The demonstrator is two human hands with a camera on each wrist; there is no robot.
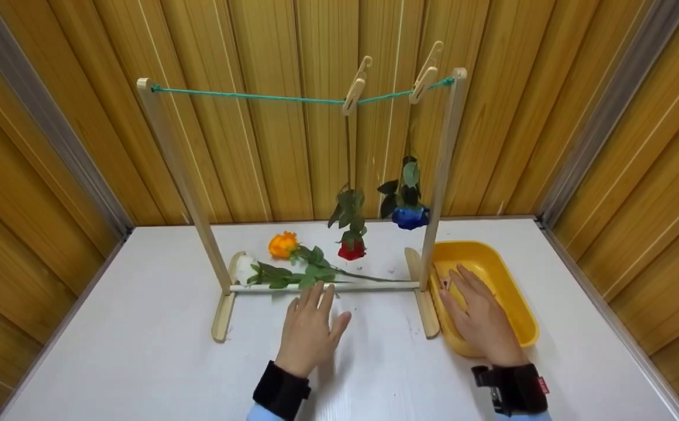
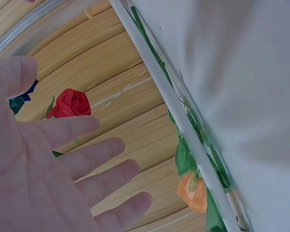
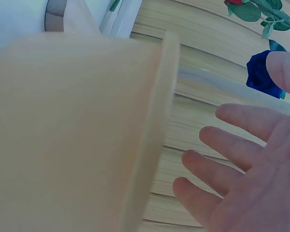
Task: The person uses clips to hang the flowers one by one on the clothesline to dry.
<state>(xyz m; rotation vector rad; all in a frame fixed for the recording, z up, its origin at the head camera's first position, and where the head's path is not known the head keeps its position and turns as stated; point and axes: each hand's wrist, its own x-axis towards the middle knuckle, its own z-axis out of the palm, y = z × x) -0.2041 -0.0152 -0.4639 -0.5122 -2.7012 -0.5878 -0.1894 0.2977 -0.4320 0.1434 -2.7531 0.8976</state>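
Note:
My left hand (image 1: pixel 310 330), fingers spread and holding nothing, is just in front of the rack's white bottom bar (image 1: pixel 374 286). Behind the bar lie an orange rose (image 1: pixel 283 244) and a white rose (image 1: pixel 245 270), their leafy stems pointing right. My right hand (image 1: pixel 481 313) hovers over the yellow basin (image 1: pixel 523 313) with its fingers extended; a wooden clothespin (image 1: pixel 444 283) shows in there beside the fingertips. From the green cord (image 1: pixel 245 95), a red rose (image 1: pixel 351 250) and a blue rose (image 1: pixel 410 217) hang head down, each by a clothespin (image 1: pixel 353 96). In the left wrist view, the palm (image 2: pixel 34 179) faces the camera.
The wooden rack has a left post (image 1: pixel 184 187) and a right post (image 1: pixel 444 175), standing on flat feet (image 1: pixel 222 318). The basin is right against the right foot (image 1: pixel 427 316). Wood-patterned panels (image 1: pixel 269 158) rise behind the white table (image 1: pixel 140 327).

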